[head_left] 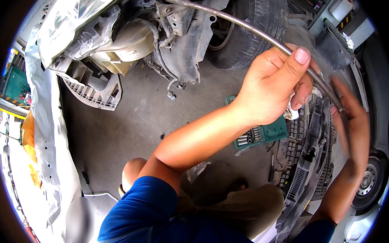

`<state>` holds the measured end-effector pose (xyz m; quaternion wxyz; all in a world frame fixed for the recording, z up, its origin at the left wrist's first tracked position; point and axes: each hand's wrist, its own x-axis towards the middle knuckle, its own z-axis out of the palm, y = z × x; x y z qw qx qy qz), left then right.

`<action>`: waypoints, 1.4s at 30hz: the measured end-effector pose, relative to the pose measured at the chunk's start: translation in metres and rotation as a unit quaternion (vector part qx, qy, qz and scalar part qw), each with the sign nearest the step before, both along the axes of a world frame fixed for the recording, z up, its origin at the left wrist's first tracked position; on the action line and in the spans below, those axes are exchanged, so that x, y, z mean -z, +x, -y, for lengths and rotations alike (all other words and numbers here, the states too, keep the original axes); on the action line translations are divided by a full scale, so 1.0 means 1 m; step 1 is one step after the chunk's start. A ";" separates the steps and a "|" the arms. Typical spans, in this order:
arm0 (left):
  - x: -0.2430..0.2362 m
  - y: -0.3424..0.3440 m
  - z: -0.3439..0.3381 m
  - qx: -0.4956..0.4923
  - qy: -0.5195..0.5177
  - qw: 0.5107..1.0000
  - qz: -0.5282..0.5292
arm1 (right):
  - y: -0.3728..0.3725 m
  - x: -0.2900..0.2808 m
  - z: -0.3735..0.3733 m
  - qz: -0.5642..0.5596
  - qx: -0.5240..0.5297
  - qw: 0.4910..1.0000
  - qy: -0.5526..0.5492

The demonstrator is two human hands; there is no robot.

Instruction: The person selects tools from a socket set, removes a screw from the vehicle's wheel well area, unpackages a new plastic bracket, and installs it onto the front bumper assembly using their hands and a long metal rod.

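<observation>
A long, slightly curved metal bar (249, 27) slants from the car's exposed front down to the right. My left hand (275, 83) is closed around it, the thumb lying along the top. My right hand (353, 116) is at the bar's lower end, smeared by motion; its fingers look stretched on either side of the bar, but whether they grip it is unclear. The bar's upper tip reaches a bracket (172, 15) beside the plastic wheel-arch liner (199, 40). A black tyre (257, 33) stands just behind the bar.
A headlight (74, 18) juts out at upper left, above loose wiring ending in a connector (172, 95). Below my left forearm lies a green socket set case (273, 129). A black grille panel (302, 168) rests on the right. A screwdriver (87, 182) lies on the concrete floor (112, 135).
</observation>
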<state>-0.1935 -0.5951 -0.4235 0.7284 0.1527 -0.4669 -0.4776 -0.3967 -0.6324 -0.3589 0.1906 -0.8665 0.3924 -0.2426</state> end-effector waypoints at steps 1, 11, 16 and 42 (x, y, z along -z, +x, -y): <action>-0.001 0.001 0.000 -0.006 0.000 1.000 0.000 | 0.001 -0.004 -0.005 -0.086 -0.022 0.992 0.090; 0.002 0.005 0.000 0.042 -0.033 0.995 -0.089 | -0.007 -0.006 -0.028 0.072 -0.092 0.968 -0.220; 0.005 0.008 -0.001 0.040 -0.028 0.996 -0.080 | 0.011 0.012 -0.014 -0.069 0.001 0.839 -0.540; 0.041 0.205 -0.022 -0.648 -0.002 0.695 0.312 | 0.044 0.052 0.000 0.097 0.073 0.903 -0.411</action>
